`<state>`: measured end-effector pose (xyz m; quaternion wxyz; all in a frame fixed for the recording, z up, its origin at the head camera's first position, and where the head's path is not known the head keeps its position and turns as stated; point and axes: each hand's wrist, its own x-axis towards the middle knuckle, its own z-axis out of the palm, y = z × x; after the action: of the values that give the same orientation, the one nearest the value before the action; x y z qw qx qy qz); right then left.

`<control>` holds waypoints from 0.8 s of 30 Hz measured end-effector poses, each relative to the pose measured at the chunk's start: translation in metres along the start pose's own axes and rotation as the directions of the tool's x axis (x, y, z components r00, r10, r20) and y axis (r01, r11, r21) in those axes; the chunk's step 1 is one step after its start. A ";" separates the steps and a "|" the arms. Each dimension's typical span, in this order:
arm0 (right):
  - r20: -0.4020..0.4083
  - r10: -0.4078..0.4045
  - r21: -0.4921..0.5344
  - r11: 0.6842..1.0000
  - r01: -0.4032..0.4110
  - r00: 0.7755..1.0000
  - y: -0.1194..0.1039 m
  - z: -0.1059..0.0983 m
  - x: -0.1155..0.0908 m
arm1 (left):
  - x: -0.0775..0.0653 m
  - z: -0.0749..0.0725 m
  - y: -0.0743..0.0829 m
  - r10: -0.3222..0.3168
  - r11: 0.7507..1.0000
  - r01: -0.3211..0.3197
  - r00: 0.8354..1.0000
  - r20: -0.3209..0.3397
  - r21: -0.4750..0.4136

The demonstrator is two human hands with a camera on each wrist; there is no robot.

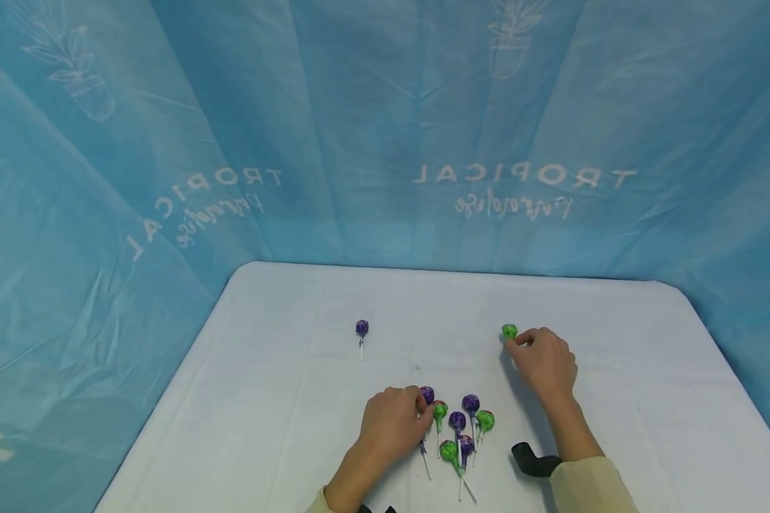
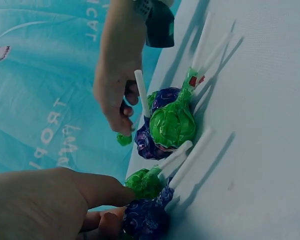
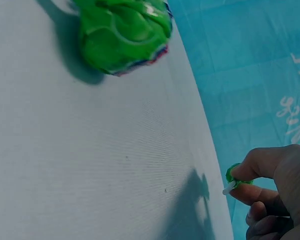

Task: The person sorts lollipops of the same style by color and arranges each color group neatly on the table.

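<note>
In the head view my right hand [image 1: 543, 363] pinches a green-wrapped lollipop [image 1: 510, 330] above the right side of the table. The right wrist view shows thumb and forefinger at its wrapper, with the end of its white stick poking out. My left hand [image 1: 393, 422] is at the left edge of a loose group of lollipops, thumb and fingers at the head of a purple lollipop [image 2: 146, 219], which they pinch. Beside it lie a green lollipop [image 1: 440, 410], a purple one [image 1: 471, 404] and several more of both colours, sticks toward me.
A single purple lollipop [image 1: 362, 328] lies apart, farther back on the left of the white table [image 1: 282, 370]. Blue curtains [image 1: 372, 142] with mirrored lettering hang behind the table and along its left side. A black band [image 1: 534, 462] sits at my right wrist.
</note>
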<state>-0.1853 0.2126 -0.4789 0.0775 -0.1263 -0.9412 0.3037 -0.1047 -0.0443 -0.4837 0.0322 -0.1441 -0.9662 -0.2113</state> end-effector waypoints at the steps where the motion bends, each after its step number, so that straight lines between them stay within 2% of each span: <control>1: -0.002 0.005 0.002 1.000 -0.005 1.000 0.001 0.000 0.001 | 0.000 0.001 0.000 0.001 1.000 -0.001 1.000 -0.006 0.005; 9: 0.021 0.053 -0.002 0.999 -0.053 0.998 0.010 0.001 0.010 | 0.001 0.004 -0.001 0.007 0.997 -0.001 0.997 -0.077 0.082; 15: 0.024 0.051 0.008 0.999 -0.051 0.998 0.010 0.000 0.011 | 0.002 0.005 0.001 0.009 0.990 0.004 0.996 -0.091 0.139; 24: 0.033 0.056 -0.008 0.998 -0.056 0.998 0.015 0.005 0.011 | 0.001 0.009 0.003 0.024 0.987 -0.009 0.995 -0.094 0.158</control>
<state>-0.1938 0.2250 -0.4908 0.0527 -0.1478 -0.9395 0.3045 -0.1050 -0.0371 -0.4908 0.0914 -0.1387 -0.9760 -0.1410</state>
